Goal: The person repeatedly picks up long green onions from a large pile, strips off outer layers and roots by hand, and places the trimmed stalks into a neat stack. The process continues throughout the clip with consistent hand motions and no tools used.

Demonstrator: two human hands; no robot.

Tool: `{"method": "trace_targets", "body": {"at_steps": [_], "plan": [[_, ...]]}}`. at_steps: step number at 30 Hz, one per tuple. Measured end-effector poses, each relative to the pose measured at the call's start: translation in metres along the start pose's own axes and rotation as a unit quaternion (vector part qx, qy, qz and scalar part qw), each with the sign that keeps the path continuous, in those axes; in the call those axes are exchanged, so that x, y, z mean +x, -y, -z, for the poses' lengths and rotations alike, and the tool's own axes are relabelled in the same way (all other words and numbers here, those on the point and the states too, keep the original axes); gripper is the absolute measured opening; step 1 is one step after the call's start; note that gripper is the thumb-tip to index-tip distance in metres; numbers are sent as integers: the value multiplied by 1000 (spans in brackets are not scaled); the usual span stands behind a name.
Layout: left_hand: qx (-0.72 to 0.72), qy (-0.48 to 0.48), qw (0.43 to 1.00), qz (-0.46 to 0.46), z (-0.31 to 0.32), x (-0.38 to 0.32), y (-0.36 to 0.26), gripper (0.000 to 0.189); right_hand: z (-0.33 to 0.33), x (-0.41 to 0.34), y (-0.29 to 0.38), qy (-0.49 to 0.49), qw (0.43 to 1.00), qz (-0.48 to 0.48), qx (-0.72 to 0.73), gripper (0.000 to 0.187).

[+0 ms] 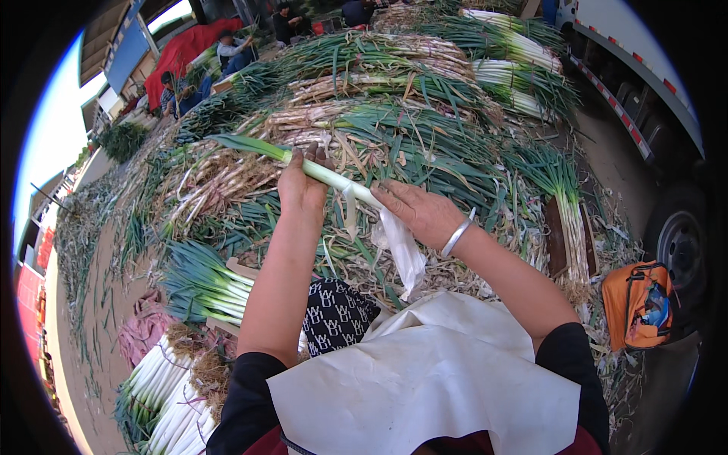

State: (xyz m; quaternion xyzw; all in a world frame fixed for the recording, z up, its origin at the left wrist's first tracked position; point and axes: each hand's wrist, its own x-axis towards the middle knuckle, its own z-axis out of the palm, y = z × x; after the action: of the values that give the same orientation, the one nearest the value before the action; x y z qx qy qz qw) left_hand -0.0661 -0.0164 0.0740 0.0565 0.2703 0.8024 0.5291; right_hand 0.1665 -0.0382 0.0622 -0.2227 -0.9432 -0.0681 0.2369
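My left hand [305, 181] is closed around a long green onion [341, 182] near the base of its green leaves, which point to the upper left. On the onion's white lower end lies my right hand [418, 211], with a silver bangle at the wrist; its fingertips are partly hidden, so its hold is unclear. A white plastic bag or thin film [405, 250] hangs just below the right hand. A loose strip of pale onion skin [350, 213] dangles from the middle of the stalk. A white apron or sheet [421, 375] covers my lap.
Heaped bundles of untrimmed long green onions [421, 136] lie ahead. Cleaned onions [222, 284] rest at left, tied white bundles [170, 398] below them. Another bundle [571, 227] and an orange bag [637, 304] are at right, beside a truck wheel [679, 242]. Several people sit farther off.
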Motion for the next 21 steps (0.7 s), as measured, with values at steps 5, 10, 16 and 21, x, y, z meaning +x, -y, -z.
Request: {"method": "trace_targets", "body": {"at_steps": [5, 10, 16, 21], "plan": [[54, -25, 997, 55, 8, -11, 33, 21, -17, 26, 4, -121, 981, 131, -73, 49], [37, -12, 998, 39, 14, -11, 27, 16, -16, 29, 20, -108, 967, 222, 58, 16], [54, 6, 997, 56, 16, -6, 23, 14, -18, 24, 48, -25, 937, 3, 348, 20], [60, -9, 998, -5, 36, 34, -2, 15, -42, 5, 25, -17, 892, -150, 427, 35]]}}
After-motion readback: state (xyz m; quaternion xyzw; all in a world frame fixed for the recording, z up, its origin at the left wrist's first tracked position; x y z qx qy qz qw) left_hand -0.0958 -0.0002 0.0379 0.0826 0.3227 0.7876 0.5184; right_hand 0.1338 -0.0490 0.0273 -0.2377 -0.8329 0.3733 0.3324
